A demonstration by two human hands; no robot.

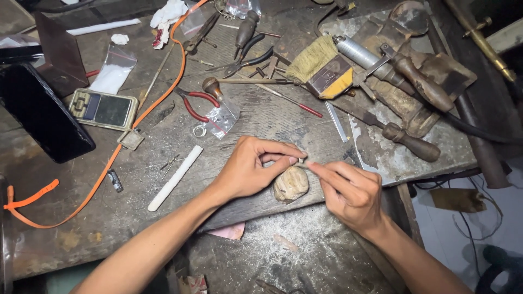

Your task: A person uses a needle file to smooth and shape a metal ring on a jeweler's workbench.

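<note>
A worn wooden workbench (256,117) is carrying clutter: left of the red-handled pliers (195,103) a pocket scale (103,109) is lying, below them a white stick (175,177), right of them a brush (321,71).

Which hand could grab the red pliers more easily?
Probably the left hand. The red-handled pliers lie up and to its side of the bench, with open wood between. The right hand sits farther off and would have to cross over the left hand and the rounded lump.
</note>
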